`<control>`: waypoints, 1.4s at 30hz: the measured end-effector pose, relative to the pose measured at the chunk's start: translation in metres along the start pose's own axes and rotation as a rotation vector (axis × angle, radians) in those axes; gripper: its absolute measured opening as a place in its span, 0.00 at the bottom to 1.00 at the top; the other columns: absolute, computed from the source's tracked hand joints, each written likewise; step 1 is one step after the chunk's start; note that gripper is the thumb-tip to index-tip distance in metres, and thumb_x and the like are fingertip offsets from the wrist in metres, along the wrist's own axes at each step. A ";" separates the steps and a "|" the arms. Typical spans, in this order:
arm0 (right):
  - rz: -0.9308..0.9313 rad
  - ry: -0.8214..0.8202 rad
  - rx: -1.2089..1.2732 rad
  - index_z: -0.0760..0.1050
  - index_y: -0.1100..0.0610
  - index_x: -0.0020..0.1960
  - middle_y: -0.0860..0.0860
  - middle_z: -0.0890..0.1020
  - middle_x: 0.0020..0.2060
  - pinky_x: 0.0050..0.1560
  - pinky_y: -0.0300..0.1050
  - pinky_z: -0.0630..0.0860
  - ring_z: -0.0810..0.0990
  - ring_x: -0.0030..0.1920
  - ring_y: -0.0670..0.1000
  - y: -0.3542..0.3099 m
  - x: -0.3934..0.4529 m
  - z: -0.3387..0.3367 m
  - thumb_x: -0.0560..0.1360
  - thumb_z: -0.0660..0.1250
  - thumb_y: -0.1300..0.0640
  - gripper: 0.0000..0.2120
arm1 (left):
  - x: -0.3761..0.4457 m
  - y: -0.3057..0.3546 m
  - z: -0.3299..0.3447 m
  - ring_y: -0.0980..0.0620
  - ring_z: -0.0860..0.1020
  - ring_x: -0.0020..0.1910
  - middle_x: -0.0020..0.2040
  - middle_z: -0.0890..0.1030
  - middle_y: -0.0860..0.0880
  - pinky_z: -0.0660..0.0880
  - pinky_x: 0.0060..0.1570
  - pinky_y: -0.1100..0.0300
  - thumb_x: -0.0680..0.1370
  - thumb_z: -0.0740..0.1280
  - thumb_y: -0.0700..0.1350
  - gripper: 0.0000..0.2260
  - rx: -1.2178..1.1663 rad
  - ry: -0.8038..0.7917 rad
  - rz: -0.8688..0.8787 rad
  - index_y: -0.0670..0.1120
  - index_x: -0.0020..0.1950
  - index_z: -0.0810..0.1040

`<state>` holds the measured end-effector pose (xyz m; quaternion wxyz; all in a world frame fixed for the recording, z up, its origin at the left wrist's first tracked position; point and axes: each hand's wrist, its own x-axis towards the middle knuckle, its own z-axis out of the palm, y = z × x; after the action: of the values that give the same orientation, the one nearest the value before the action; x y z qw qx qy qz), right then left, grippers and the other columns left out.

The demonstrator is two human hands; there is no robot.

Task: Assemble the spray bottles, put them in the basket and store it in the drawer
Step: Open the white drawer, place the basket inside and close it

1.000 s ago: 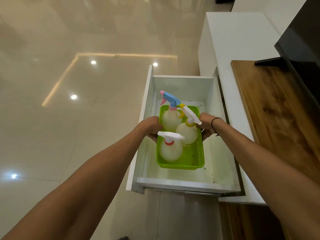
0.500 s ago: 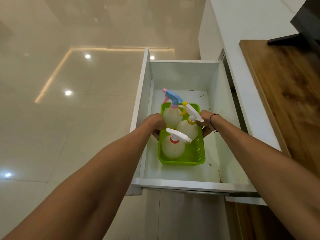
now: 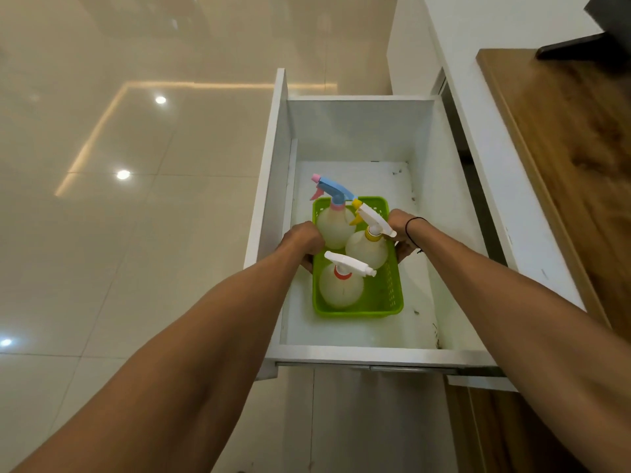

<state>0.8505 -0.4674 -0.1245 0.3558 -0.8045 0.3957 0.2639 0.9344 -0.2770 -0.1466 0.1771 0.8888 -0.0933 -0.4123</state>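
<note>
Open white drawer (image 3: 358,131), green basket (image 3: 386,302) down inside near its 6 o'clock end. Three assembled spray bottles (image 3: 341,288) upright within. Left hand (image 3: 302,242) and right hand (image 3: 401,230) grasping opposite rims. Storing step; next: release, withdraw, shut drawer.

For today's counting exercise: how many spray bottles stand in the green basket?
3. The blue-topped bottle stands at the far end of the green basket, the yellow-collared bottle at the right-hand side, and the red-collared bottle nearest the camera. None seems hidden.
</note>
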 end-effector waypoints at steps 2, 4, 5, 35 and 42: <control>0.016 0.020 0.004 0.71 0.67 0.43 0.66 0.79 0.36 0.31 0.57 0.84 0.83 0.31 0.64 0.003 0.000 0.002 0.81 0.58 0.67 0.08 | -0.001 -0.001 0.001 0.42 0.87 0.39 0.45 0.85 0.40 0.87 0.43 0.50 0.82 0.71 0.42 0.06 0.005 0.020 0.006 0.40 0.56 0.80; 0.030 0.023 0.043 0.72 0.69 0.47 0.68 0.81 0.38 0.35 0.61 0.85 0.86 0.35 0.66 0.005 -0.004 0.003 0.81 0.62 0.64 0.08 | -0.008 -0.002 0.000 0.43 0.87 0.40 0.47 0.85 0.41 0.86 0.43 0.51 0.83 0.70 0.43 0.05 0.018 0.080 0.007 0.41 0.54 0.79; 0.038 0.022 0.066 0.73 0.70 0.49 0.68 0.82 0.41 0.39 0.64 0.86 0.87 0.39 0.68 0.006 -0.008 0.002 0.81 0.64 0.62 0.09 | -0.013 -0.002 -0.002 0.44 0.87 0.40 0.47 0.84 0.42 0.86 0.42 0.52 0.83 0.69 0.43 0.05 0.052 0.132 0.013 0.42 0.54 0.77; -0.313 0.096 0.061 0.76 0.61 0.59 0.58 0.82 0.53 0.25 0.39 0.72 0.85 0.38 0.57 -0.113 -0.219 0.040 0.78 0.68 0.51 0.15 | -0.227 -0.057 -0.016 0.37 0.74 0.68 0.70 0.72 0.41 0.76 0.69 0.40 0.80 0.58 0.32 0.33 -0.525 -0.008 0.042 0.43 0.83 0.51; -0.276 0.228 -0.091 0.74 0.60 0.67 0.60 0.80 0.62 0.54 0.52 0.84 0.83 0.58 0.62 -0.085 -0.219 0.040 0.79 0.68 0.59 0.17 | -0.234 -0.026 -0.002 0.37 0.76 0.66 0.71 0.72 0.43 0.82 0.57 0.36 0.85 0.64 0.40 0.35 -0.490 -0.191 0.034 0.55 0.85 0.47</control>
<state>0.7951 -0.3014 0.0367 0.3048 -0.8911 0.3071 0.1371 0.7861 -0.1793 0.0077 0.3844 0.7748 -0.0218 -0.5015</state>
